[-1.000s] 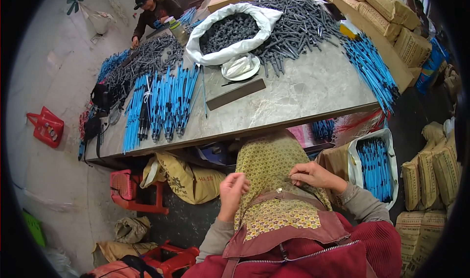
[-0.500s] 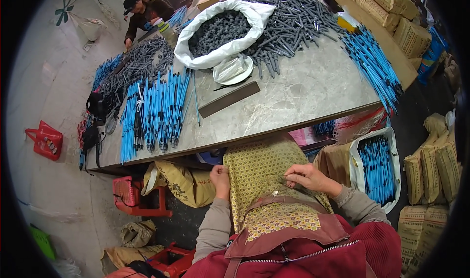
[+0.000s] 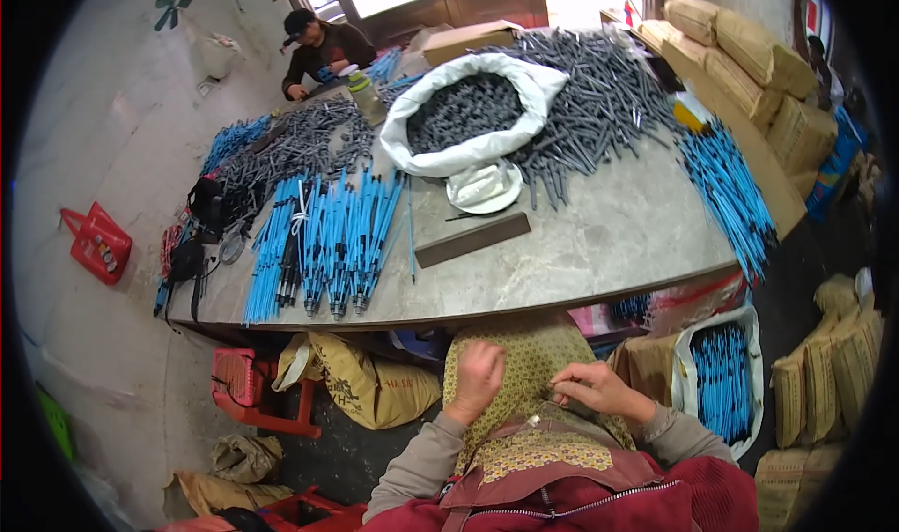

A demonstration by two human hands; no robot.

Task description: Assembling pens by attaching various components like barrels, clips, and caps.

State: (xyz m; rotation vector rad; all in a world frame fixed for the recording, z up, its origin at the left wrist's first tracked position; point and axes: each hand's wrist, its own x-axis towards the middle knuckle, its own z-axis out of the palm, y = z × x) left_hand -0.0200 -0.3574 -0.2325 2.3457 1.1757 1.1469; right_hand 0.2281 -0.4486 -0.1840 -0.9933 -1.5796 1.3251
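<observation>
Both of my hands hover over my yellow flowered apron (image 3: 526,345), in front of the table's near edge. My left hand (image 3: 476,382) is curled closed, slightly blurred, its fingertips turned away from sight. To its right my right hand (image 3: 601,389) has thumb and forefinger pinched together, the other fingers bent. Whatever either hand holds, if anything, is too small or hidden to make out. A small whitish bit (image 3: 534,421) lies on the apron just below the right hand.
On the table (image 3: 581,260) lie bundled blue rods (image 3: 323,242), a dark bar (image 3: 473,240), a white sack (image 3: 398,148) of dark parts and loose grey pieces (image 3: 609,92). A person (image 3: 323,50) works at the far left. Right of my lap stands a sack of blue rods (image 3: 721,382).
My left hand has risen and moved right, toward my right hand. The right hand stays pinched over the apron. The view has tilted up, showing more of the doors behind the table.
</observation>
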